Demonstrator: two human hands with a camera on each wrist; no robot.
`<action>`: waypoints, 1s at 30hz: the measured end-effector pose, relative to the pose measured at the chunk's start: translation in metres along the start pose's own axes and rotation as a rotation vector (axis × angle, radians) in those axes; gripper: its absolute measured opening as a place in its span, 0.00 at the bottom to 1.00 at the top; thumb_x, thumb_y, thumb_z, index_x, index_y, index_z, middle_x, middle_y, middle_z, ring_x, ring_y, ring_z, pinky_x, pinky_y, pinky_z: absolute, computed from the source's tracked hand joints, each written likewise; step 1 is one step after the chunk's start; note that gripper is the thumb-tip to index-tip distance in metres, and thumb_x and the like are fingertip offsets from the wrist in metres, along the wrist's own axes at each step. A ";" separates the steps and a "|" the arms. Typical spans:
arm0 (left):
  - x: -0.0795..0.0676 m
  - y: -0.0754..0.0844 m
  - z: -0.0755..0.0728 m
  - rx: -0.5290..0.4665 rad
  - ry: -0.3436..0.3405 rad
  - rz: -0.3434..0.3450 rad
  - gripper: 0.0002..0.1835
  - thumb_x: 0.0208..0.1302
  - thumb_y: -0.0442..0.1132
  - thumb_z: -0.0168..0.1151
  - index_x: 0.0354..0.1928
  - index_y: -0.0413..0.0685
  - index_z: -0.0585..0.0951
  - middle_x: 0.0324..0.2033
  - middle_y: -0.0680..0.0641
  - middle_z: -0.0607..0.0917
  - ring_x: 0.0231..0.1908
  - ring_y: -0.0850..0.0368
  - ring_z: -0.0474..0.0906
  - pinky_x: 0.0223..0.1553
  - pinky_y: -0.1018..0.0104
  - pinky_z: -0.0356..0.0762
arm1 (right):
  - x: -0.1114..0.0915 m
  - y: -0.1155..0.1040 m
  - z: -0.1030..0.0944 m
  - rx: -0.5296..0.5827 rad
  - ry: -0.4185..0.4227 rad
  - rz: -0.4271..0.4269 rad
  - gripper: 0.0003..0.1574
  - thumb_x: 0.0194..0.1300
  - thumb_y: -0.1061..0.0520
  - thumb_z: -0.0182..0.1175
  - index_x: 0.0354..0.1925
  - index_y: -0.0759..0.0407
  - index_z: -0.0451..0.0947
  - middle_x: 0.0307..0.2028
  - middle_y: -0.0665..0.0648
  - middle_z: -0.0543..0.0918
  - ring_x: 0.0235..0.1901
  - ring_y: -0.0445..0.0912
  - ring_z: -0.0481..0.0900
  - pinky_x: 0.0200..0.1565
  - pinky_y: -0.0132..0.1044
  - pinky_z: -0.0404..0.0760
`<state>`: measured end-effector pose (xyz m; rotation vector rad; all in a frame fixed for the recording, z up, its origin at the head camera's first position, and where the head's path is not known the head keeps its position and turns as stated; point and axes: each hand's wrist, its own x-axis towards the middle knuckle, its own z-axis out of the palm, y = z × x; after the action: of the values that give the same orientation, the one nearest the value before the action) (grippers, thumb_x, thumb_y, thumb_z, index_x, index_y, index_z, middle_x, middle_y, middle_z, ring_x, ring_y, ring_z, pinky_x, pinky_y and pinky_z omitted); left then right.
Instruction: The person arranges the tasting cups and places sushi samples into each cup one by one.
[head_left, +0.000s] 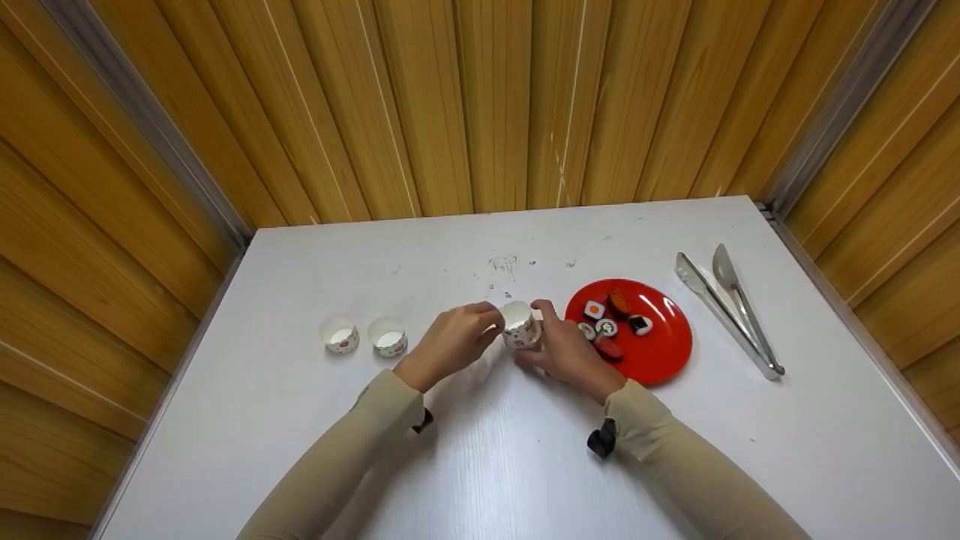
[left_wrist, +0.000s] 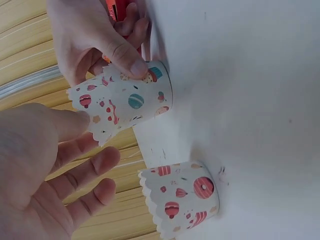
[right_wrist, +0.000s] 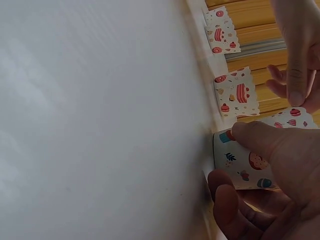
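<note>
Near the middle of the table, both hands are on a white paper baking cup printed with sweets, which looks like more than one cup nested together. My left hand pinches its scalloped rim between thumb and index finger; in the left wrist view the other fingers of that hand are spread apart. Around the cup's lower body, my right hand grips with thumb and fingers, as the right wrist view shows with the printed cup tilted inside the grasp. Two similar cups stand upright to the left.
Right of the hands lies a red plate bearing several sushi pieces, partly behind my right hand. Metal tongs rest splayed farther right. Wood-patterned walls enclose the white table at the back and sides.
</note>
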<state>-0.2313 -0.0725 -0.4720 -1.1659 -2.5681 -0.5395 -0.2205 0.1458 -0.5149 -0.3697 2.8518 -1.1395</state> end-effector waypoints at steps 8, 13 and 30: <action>0.001 -0.009 -0.017 -0.002 0.023 -0.034 0.03 0.68 0.31 0.66 0.39 0.45 0.85 0.37 0.50 0.87 0.34 0.56 0.83 0.34 0.60 0.83 | 0.000 0.001 -0.001 0.040 -0.022 -0.016 0.41 0.58 0.51 0.78 0.64 0.57 0.69 0.47 0.57 0.87 0.39 0.47 0.82 0.44 0.44 0.82; 0.003 -0.018 -0.030 0.012 0.040 -0.046 0.03 0.70 0.31 0.63 0.39 0.45 0.84 0.35 0.50 0.87 0.30 0.57 0.81 0.31 0.61 0.82 | 0.001 0.002 -0.002 0.034 -0.012 -0.037 0.40 0.58 0.52 0.78 0.63 0.59 0.70 0.45 0.58 0.87 0.40 0.48 0.82 0.46 0.46 0.81; -0.006 -0.066 -0.069 0.106 0.067 -0.197 0.04 0.67 0.28 0.64 0.36 0.42 0.84 0.30 0.47 0.87 0.26 0.55 0.77 0.28 0.56 0.80 | 0.001 0.002 -0.003 -0.006 -0.021 0.026 0.41 0.60 0.50 0.77 0.64 0.58 0.69 0.44 0.58 0.86 0.41 0.48 0.80 0.48 0.44 0.81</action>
<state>-0.2715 -0.1465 -0.4275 -0.8517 -2.6340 -0.4693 -0.2219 0.1485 -0.5142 -0.3423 2.8341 -1.1156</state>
